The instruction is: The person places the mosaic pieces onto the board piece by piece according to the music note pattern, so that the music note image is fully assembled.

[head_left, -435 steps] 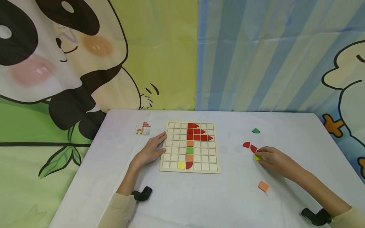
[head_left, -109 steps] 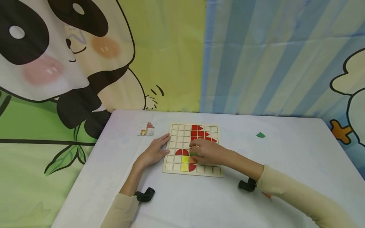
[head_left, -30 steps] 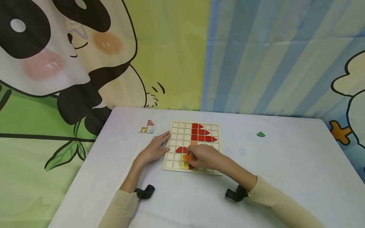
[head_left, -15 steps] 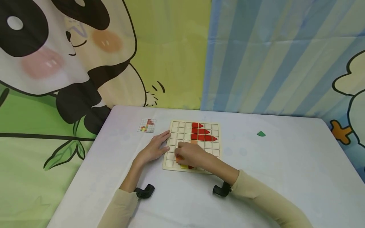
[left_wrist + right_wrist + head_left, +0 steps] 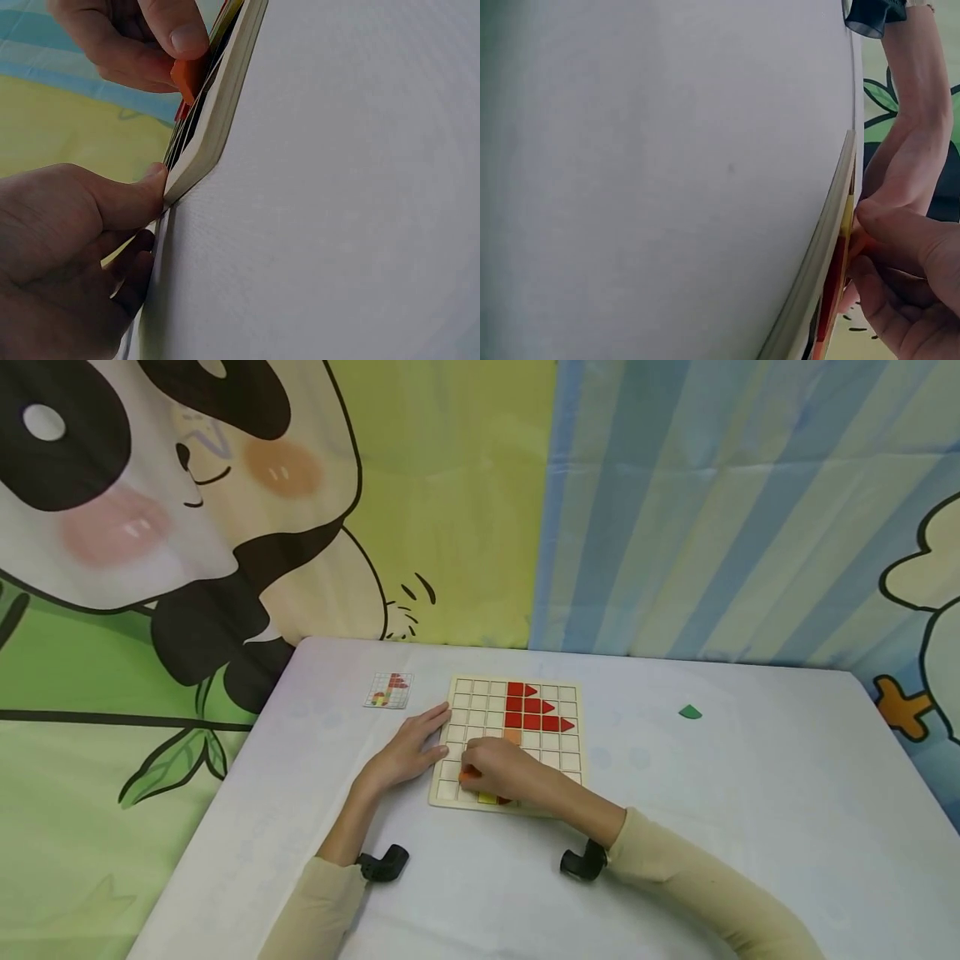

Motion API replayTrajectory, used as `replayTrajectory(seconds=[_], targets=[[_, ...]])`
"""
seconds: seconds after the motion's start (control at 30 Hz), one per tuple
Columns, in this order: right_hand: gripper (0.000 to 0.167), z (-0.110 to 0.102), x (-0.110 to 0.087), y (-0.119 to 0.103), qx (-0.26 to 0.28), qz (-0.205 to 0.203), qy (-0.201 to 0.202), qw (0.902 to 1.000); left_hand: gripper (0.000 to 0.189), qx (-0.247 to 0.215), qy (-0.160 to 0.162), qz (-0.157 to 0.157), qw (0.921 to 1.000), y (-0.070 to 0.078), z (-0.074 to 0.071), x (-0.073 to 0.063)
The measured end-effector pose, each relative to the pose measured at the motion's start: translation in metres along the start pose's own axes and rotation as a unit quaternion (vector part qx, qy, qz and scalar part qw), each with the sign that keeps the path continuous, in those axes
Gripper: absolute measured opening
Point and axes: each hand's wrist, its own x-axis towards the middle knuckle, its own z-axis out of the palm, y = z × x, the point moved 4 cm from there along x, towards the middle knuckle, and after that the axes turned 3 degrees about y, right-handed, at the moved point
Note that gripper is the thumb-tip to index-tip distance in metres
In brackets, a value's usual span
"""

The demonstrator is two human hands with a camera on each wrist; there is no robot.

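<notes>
My right hand (image 5: 504,768) pinches an orange square tile (image 5: 467,775) between thumb and fingers, low over the left part of the wooden grid board (image 5: 551,758). In the left wrist view the orange tile (image 5: 187,81) stands tilted, close to the board's surface. My left hand (image 5: 407,752) rests against the board's left edge, thumb and fingertips touching it. Red squares and red pointed pieces (image 5: 522,720) fill upper cells, above an orange square (image 5: 512,737). Part of a yellow square (image 5: 487,797) shows below my right hand, which hides the cells between.
A small printed pattern card (image 5: 387,691) lies beyond my left hand. Far right on the white table (image 5: 675,827) lies a green quarter-circle piece (image 5: 690,712). Black wrist cameras (image 5: 384,863) sit by both forearms. A cartoon-printed cloth hangs behind the table.
Red quarter-circles and a yellow square have gone from the table onto the board. The orange tile was picked up from the right and carried left over the board. My left hand stays at the edge.
</notes>
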Motion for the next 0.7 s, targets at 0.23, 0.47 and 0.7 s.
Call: replayTrajectory(seconds=[0.23, 0.47, 0.7], targets=[[0.012, -0.002, 0.0, 0.0, 0.001, 0.012, 0.007, 0.9999, 0.064, -0.001, 0.001, -0.001, 1.0, 0.002, -0.002, 0.0], [0.01, -0.004, 0.0, -0.003, 0.001, 0.001, 0.001, 1.0, 0.064, 0.0, -0.002, -0.002, 1.0, -0.001, 0.0, 0.0], [0.021, -0.02, -0.026, 0.002, 0.023, -0.02, 0.016, 0.9994, 0.065, -0.006, 0.0, -0.008, 0.9999, -0.001, 0.0, 0.0]])
